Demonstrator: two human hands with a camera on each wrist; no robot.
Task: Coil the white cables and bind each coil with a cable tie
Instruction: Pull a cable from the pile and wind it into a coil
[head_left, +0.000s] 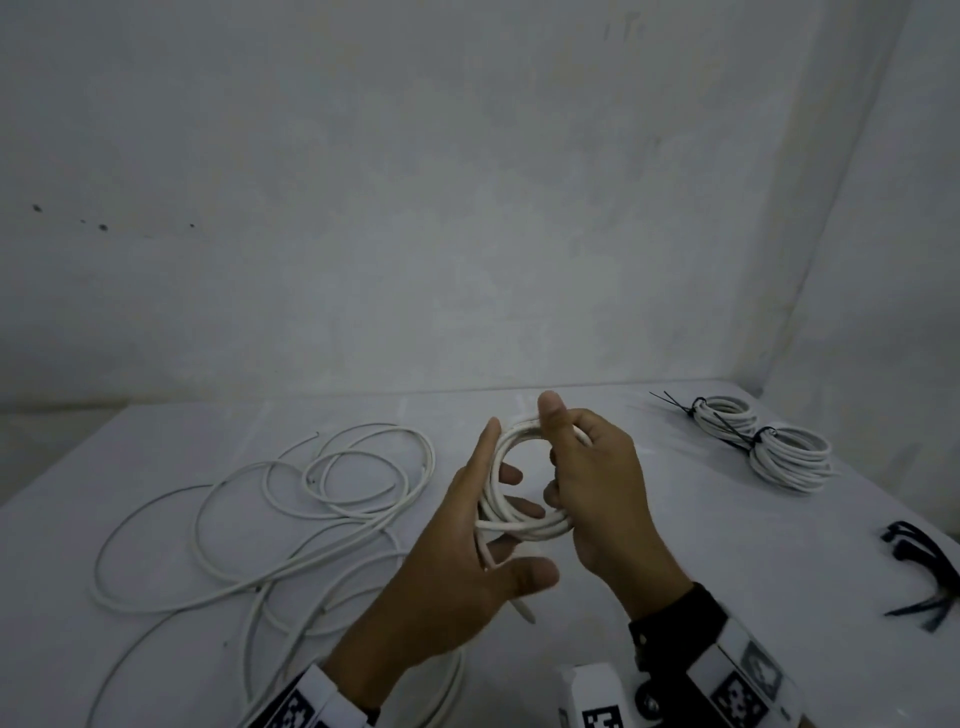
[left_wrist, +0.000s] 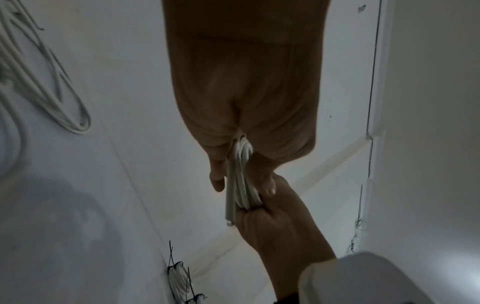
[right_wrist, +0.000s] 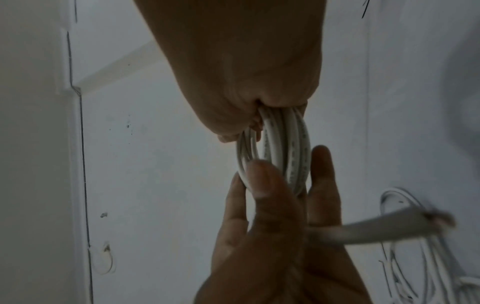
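The right hand's fingers (head_left: 558, 499) are curled round one side of a small white coil (head_left: 524, 522), with the thumb laid over its top. The left hand (head_left: 467, 561) meets the coil from the opposite side, its fingers (right_wrist: 265, 195) nearly straight and slightly spread, some through the ring and some outside it, steadying the turns rather than clenching them. A short cable end (head_left: 522, 610) sticks out below the left palm. The coil is held above the bench (head_left: 675, 545), between both hands.

By the look of it, this coil is wound but carries no tie yet. Two bound coils (head_left: 789, 457) with black ties lie together at the far right of the bench, so that part appears done. Spare black cable ties (head_left: 919, 561) wait near the right edge. To the left, loose white cable (head_left: 270, 519) sprawls in wide loops, and more runs toward the near edge, still to be coiled. How many separate cables that tangle holds cannot be told.
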